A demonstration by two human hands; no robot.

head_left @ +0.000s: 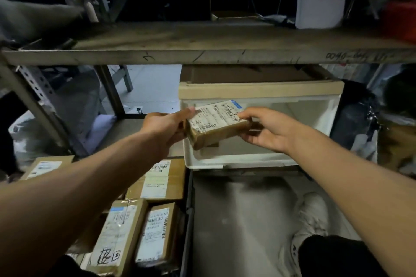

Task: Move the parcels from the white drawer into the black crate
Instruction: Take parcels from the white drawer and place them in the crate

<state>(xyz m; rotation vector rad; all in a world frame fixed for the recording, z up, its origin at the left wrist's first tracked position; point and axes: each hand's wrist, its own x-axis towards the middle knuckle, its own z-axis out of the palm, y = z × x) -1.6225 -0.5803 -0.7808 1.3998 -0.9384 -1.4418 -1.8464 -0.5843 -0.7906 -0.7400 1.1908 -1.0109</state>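
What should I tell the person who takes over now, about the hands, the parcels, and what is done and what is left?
Left hand grips the left end of a brown parcel; right hand pinches its right end.
The parcel is held above the white drawer, which is pulled out of the shelf.
The black crate stands lower left and already holds several parcels.
Done: those parcels are in the crate.
Left: put the held parcel into the crate. The hands and parcel hide part of the drawer, so check it for more.
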